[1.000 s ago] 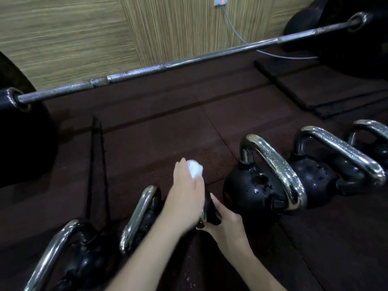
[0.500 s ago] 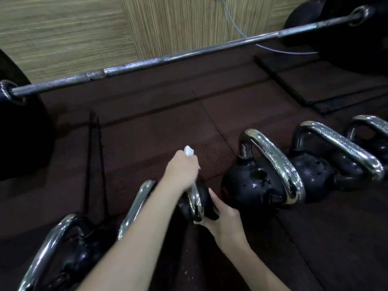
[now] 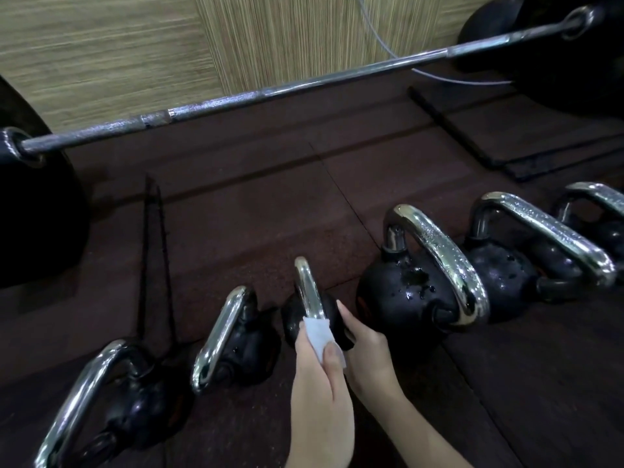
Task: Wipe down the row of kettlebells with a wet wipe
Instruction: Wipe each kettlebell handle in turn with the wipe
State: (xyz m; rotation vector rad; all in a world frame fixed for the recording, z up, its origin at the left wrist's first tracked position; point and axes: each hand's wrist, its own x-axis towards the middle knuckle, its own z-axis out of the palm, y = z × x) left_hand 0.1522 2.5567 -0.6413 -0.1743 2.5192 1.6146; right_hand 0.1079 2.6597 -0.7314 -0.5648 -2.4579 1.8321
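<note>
- Here, the left hand is pinching a white wipe between thumb and fingers, pressing it against the near end of a small kettlebell's chrome handle.
- The right hand is lying against that kettlebell's right side, its fingers reaching along the black body and looking fairly straight; the grip itself is partly hidden.
- The kettlebell is sitting fourth from the right in a row of six on the dark floor, two to its left, three larger wet ones to its right.
- A big kettlebell just beside it is showing water drops.
- A barbell is lying behind, along the wall.
</note>
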